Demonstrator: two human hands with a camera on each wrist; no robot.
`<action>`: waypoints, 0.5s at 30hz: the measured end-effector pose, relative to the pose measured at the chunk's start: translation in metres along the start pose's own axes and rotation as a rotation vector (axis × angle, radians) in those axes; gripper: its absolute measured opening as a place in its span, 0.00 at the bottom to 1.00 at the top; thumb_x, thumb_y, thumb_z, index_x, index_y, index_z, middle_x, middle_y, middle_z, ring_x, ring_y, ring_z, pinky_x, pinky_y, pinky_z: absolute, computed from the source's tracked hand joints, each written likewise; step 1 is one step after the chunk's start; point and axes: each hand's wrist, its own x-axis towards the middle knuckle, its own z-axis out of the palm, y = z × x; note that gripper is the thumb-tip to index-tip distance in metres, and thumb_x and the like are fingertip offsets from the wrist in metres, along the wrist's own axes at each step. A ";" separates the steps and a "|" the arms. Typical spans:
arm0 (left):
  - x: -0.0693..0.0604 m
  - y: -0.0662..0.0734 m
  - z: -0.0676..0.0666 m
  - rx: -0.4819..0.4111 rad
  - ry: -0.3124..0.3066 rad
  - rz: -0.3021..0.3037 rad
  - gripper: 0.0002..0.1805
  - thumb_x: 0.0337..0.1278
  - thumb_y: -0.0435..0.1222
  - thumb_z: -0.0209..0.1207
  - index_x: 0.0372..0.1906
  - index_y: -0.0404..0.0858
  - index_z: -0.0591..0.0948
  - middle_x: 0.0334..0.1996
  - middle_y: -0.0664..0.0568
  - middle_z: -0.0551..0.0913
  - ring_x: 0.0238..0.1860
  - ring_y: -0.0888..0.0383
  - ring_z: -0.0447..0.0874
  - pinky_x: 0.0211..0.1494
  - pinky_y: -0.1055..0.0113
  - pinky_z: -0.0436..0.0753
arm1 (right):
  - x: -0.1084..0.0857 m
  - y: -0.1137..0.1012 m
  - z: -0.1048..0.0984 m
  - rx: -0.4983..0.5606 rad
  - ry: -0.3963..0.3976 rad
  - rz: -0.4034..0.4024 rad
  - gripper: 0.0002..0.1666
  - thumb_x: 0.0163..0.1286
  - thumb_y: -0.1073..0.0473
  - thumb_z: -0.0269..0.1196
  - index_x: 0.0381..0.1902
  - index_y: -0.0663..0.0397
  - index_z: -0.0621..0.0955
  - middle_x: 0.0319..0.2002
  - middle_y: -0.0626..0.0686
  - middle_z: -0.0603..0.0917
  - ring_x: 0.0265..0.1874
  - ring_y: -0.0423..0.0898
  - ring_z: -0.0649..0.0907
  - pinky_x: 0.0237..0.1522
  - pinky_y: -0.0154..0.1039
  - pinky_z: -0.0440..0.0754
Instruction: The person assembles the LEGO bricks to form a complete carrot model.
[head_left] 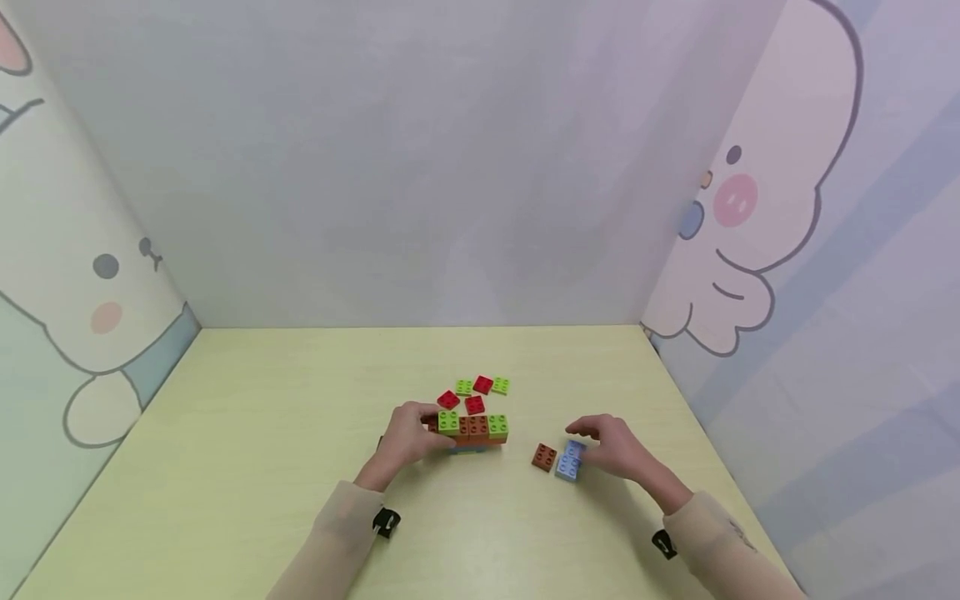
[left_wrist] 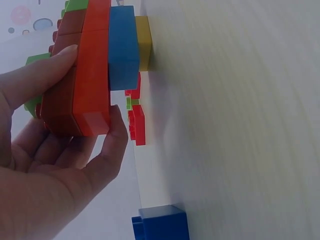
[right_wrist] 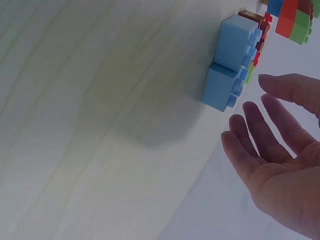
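My left hand (head_left: 408,433) grips the left end of a stack of toy building bricks (head_left: 470,429), thumb on the near side and fingers round the far side. In the left wrist view the stack's layers show: green bricks on top, then a brown row, an orange-red row (left_wrist: 92,75), a blue brick (left_wrist: 124,47) and a yellow brick (left_wrist: 144,42) lowest. On the right, my right hand (head_left: 615,446) hovers beside two light blue bricks (head_left: 567,468), fingers loosely bent and holding nothing. A brown brick (head_left: 543,457) lies just left of those blue ones.
Behind the stack, several flat red bricks (head_left: 475,405) and green bricks (head_left: 464,387) are scattered. A dark blue brick (left_wrist: 164,223) stands near my left hand in the left wrist view. Walls with cartoon animals enclose the pale yellow table (head_left: 300,375) at the back and sides.
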 end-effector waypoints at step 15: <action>0.001 -0.001 0.000 -0.006 -0.003 0.027 0.22 0.35 0.37 0.77 0.43 0.40 0.86 0.38 0.55 0.83 0.41 0.57 0.78 0.44 0.57 0.78 | -0.002 0.010 0.004 0.003 -0.103 -0.091 0.33 0.44 0.83 0.53 0.46 0.56 0.85 0.45 0.51 0.83 0.46 0.50 0.80 0.45 0.47 0.79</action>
